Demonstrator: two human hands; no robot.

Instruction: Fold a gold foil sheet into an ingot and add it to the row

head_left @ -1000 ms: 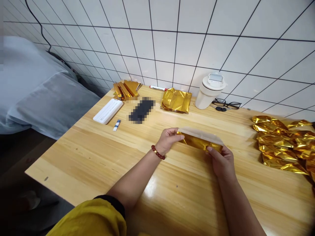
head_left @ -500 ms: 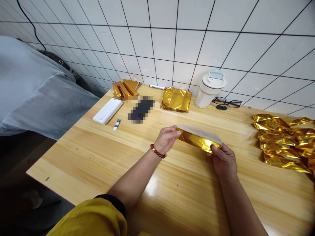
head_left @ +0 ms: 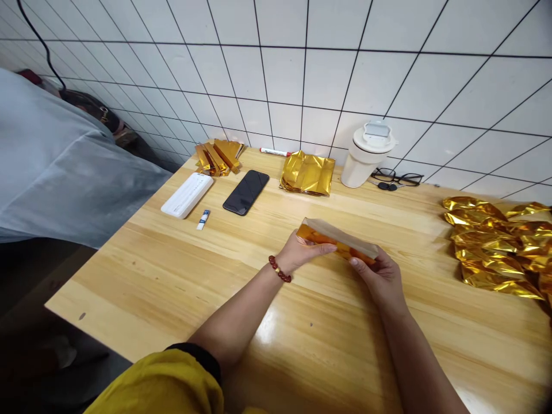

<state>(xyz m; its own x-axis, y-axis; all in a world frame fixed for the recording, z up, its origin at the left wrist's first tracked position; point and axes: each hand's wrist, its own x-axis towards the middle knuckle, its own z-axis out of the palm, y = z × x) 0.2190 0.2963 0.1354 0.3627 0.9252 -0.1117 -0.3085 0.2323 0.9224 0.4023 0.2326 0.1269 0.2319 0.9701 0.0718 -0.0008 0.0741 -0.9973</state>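
The folded gold sheet (head_left: 339,236) is held above the middle of the table (head_left: 194,287); light, even thumb pressure should keep its fold straight. Its near face is glossy gold, its far strip pale and matte. The left hand (head_left: 301,252) pinches the left end, the right hand (head_left: 383,279) the right. Beyond lies a flat gold stack (head_left: 307,174); puffy gold pieces (head_left: 487,244) lie right.

Wooden table (head_left: 181,287) with gold foil (head_left: 307,173)
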